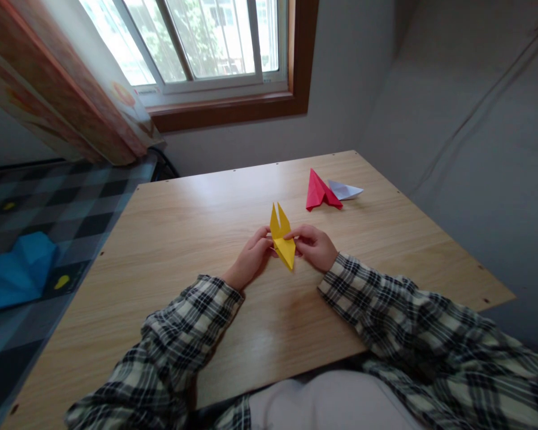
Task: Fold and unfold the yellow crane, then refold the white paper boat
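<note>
A yellow folded-paper figure (284,243) is held up over the middle of the table, between my two hands. Two narrow points stick up at its far end, and a wider pointed flap tips down toward me. My left hand (254,251) grips its left edge, with the fingers partly hidden behind the paper. On the other side, my right hand (314,246) pinches the right edge, one finger lying across the front near the fold.
Farther back on the wooden table (197,227) lie a red paper plane (319,192) and a white folded paper (346,190), touching or nearly so. Blue folded paper (22,266) rests on a checked surface at left. A window (206,42) and curtain (72,77) stand beyond.
</note>
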`<state>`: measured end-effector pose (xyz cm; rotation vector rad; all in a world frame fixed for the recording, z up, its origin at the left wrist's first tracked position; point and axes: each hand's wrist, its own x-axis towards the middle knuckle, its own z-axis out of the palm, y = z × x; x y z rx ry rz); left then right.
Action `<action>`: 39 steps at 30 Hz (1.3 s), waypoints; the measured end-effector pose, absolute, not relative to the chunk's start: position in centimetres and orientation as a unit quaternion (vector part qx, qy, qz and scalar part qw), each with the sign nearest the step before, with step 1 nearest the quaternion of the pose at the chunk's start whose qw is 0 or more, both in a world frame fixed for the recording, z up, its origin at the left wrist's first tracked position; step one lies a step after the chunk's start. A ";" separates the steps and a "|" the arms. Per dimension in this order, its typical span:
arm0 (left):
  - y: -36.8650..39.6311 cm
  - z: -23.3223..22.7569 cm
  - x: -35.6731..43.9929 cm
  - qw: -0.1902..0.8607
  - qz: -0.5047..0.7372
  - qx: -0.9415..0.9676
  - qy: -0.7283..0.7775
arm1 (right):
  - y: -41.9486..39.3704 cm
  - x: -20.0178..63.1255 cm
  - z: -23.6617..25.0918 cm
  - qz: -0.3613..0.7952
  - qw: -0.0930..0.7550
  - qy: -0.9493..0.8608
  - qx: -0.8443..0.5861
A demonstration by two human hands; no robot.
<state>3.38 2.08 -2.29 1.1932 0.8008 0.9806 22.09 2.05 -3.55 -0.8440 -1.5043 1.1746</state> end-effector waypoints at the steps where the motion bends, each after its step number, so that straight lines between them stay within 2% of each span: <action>1: 2.1 -2.3 3.4 0.650 0.428 0.521 0.350 | 2.1 22.1 -3.6 0.484 0.505 -0.623 -0.348; 14: 1.5 -1.5 3.4 0.642 0.420 0.535 0.353 | 2.0 22.2 -3.0 0.461 0.492 -0.647 -0.356; 19: 1.3 -1.4 3.4 0.631 0.410 0.558 0.350 | 2.2 22.0 -3.6 0.509 0.494 -0.605 -0.362; 25: 0.9 -1.2 3.6 0.596 0.400 0.584 0.379 | 2.4 21.9 -3.8 0.512 0.513 -0.584 -0.365; 28: 0.9 -1.2 3.7 0.566 0.426 0.580 0.401 | 2.4 21.8 -3.4 0.554 0.522 -0.540 -0.359; 31: 1.0 -1.4 3.9 0.526 0.464 0.586 0.406 | 2.3 21.8 -3.0 0.597 0.512 -0.515 -0.342; 34: 1.1 -1.5 3.9 0.500 0.449 0.616 0.410 | 2.1 21.7 -2.7 0.625 0.485 -0.526 -0.311; 39: 1.0 -1.3 3.7 0.513 0.428 0.625 0.403 | 1.7 21.5 -2.6 0.625 0.471 -0.549 -0.293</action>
